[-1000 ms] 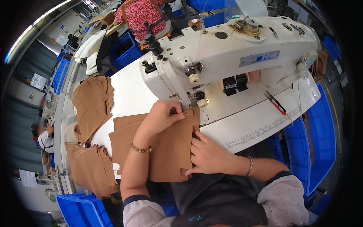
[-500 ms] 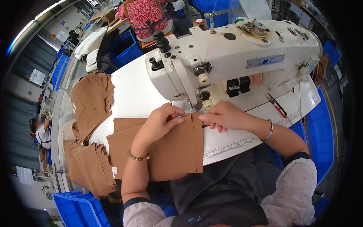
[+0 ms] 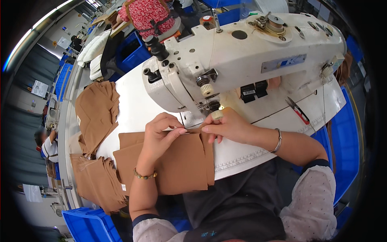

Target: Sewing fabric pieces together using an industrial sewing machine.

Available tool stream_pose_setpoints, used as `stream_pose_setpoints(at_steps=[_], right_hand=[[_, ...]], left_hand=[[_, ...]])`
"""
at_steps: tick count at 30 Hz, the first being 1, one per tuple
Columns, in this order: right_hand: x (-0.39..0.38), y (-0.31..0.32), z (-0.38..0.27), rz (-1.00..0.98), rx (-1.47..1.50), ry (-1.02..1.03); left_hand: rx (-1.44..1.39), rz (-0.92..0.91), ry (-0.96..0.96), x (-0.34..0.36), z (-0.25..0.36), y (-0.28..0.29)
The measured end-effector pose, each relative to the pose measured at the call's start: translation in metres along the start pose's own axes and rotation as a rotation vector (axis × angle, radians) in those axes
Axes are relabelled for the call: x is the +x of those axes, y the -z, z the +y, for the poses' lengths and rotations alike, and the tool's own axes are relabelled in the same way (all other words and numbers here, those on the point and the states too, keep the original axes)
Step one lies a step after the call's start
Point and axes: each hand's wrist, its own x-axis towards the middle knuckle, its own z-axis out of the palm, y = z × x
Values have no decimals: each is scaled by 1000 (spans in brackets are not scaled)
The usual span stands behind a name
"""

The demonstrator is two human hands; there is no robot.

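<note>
My left hand [image 3: 159, 135] pinches the top edge of a brown fabric piece [image 3: 179, 163], which lies layered on the white sewing table [image 3: 242, 151] in front of me. At the piece's upper right corner, my right hand [image 3: 225, 127] is closed on the fabric between thumb and fingers. Both hands are just below the needle area of the white sewing machine [image 3: 238, 52]; the knobs there partly sit behind my right hand, and whether the cloth is under the foot is hidden. Red-handled thread snips [image 3: 300, 113] lie to the right, below two black packets [image 3: 254, 90].
Brown fabric piles [image 3: 96, 107] and stacks [image 3: 92, 181] lie at the table's left. Blue bins stand lower left [image 3: 84, 222], on the right [image 3: 342, 161] and behind the machine [image 3: 131, 50]. A co-worker in red [image 3: 149, 16] sits beyond; another person [image 3: 50, 147] works far left.
My right hand has risen from the fabric's lower right side to its upper corner. The fabric has slid a little toward me, with my left hand shifting down and left on its edge.
</note>
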Motion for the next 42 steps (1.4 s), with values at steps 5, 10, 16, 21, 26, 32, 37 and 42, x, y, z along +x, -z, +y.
stream_pose_setpoints(at_steps=[5, 10, 16, 21, 26, 32, 37, 42], right_hand=[[2, 1, 3, -25, 56, -48], [2, 1, 3, -27, 64, -60], [0, 1, -6, -26, 44, -69], [-1, 0, -8, -31, 23, -57], [-1, -1, -7, -14, 2, -62], [-3, -3, -5, -98, 8, -32], [-3, -3, -2, -75, 63, -7], [1, -5, 11, -13, -41, 89]], left_hand=[[95, -81, 31, -1, 6, -5], [266, -45, -34, -2, 8, -15], [309, -51, 1, -2, 16, -14], [388, -130, -96, -3, 18, -17], [302, -68, -117, -1, 25, -16], [89, -226, 52, 12, 35, -18], [42, -278, 163, 13, 27, -21], [36, -248, 273, 13, 27, -20]])
